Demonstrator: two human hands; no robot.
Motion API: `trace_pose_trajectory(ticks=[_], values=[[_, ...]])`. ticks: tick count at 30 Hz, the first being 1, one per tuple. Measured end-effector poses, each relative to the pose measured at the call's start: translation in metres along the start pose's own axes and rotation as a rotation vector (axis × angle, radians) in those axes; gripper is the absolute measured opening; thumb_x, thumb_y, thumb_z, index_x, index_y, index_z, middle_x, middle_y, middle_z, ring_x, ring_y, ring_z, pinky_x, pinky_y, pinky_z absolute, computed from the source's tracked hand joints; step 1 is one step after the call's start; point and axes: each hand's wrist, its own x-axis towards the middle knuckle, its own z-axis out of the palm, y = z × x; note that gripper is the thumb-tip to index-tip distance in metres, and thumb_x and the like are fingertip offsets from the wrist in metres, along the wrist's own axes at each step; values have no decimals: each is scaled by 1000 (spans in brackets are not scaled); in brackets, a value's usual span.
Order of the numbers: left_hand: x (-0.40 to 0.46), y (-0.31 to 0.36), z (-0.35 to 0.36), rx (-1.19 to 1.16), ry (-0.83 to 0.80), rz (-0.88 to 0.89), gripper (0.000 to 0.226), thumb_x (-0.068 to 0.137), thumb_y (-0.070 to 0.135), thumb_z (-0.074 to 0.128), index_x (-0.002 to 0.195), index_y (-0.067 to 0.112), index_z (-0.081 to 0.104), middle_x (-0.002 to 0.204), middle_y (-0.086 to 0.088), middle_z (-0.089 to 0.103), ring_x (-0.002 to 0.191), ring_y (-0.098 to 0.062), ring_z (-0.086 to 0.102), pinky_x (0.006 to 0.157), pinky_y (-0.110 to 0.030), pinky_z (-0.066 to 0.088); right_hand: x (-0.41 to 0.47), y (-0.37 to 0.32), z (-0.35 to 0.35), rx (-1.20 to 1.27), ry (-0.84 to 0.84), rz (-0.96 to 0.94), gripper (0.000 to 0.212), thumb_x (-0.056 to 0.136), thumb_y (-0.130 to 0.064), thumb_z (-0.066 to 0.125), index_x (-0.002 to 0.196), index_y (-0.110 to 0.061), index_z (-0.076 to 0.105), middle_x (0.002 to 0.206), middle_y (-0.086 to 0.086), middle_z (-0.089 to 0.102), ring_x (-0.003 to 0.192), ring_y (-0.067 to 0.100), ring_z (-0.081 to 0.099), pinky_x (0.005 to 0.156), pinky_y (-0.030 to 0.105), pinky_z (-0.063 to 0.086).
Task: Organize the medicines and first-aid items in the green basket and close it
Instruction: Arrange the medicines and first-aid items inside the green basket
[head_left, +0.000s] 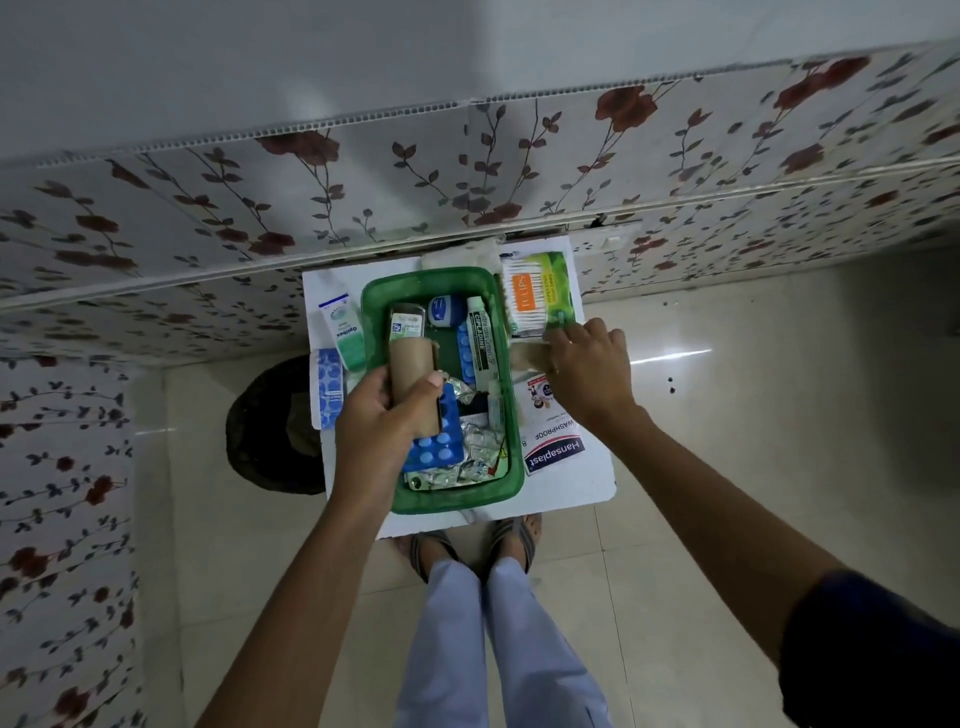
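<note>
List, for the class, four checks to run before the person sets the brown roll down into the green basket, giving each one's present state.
1. Left hand has a firm grip on the brown roll: ok.
2. Roll is above the green basket, not the table: ok.
3. Free floor space in the basket: not ok, strips and tubes cover most of it.
4. Right hand is clear of the basket: ok, it is beside it, at the cotton swab pack.
5. Lid within reach: cannot tell.

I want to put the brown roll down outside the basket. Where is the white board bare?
Bare patches: the near right corner of the white board, below the Hansaplast box, and the strip in front of the green basket. Both sides beside the basket are crowded.
</note>
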Motion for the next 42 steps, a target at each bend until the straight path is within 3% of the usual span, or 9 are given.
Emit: trace_pose_trajectory(ticks=[4,8,11,16,23,28,33,38,42], values=[[-1,0,0,15,19,7,9,74,34,69,80,35,61,89,-4,69,83,-18,64,77,-38,51,-11,-1,-4,59,123,58,26,77,-26,67,92,-5,60,88,16,67,80,32,58,70,40,46],[-2,0,-2,134,93,68,23,74,41,68,90,25,64,89,-7,68,75,-18,62,67,-34,49,-37,-25,-46,541,137,283,41,81,-38,61,110,-10,55,95,10,69,81,27,64,72,40,53],[7,5,4,288,132,142,29,77,40,66,91,15,63,84,-12,66,70,-21,61,60,-32,46,-43,-57,-66,738,85,263,48,79,-44,64,116,-16,51,97,6,73,80,23,68,73,40,56],[42,6,12,585,154,224,60,79,46,60,123,7,48,113,-17,60,102,-31,57,77,-37,45,-26,-82,-58,604,123,166,49,89,-42,51,125,-10,46,113,13,64,99,30,60,76,35,47],[49,-11,24,824,44,266,56,84,19,58,134,5,35,135,-20,40,117,-37,48,95,-44,44,-49,-29,-30,626,104,309,33,87,-18,58,119,-12,55,112,10,67,93,25,65,83,34,49],[54,-17,34,852,-1,430,55,81,-2,53,133,8,40,138,-19,41,119,-37,47,98,-40,42,-55,-3,8,490,-140,423,52,83,-28,64,127,-6,47,123,17,60,109,32,57,90,38,47],[59,-23,37,816,-37,374,59,85,9,57,139,14,34,137,-19,41,118,-36,48,100,-41,44,-47,-18,32,379,-158,367,75,70,-37,75,128,-7,36,119,20,50,105,36,51,87,45,48],[53,-21,29,761,-29,385,55,87,14,56,138,13,36,135,-18,43,116,-32,50,96,-34,40,-35,-20,40,510,-166,464,53,72,-30,74,111,-5,49,109,19,61,98,36,57,83,44,51],[25,-15,2,522,152,616,30,87,6,50,116,7,59,106,-13,62,86,-14,59,73,-16,48,-41,-15,13,555,-126,497,18,90,-13,48,98,2,53,102,25,63,89,39,61,75,47,54]])
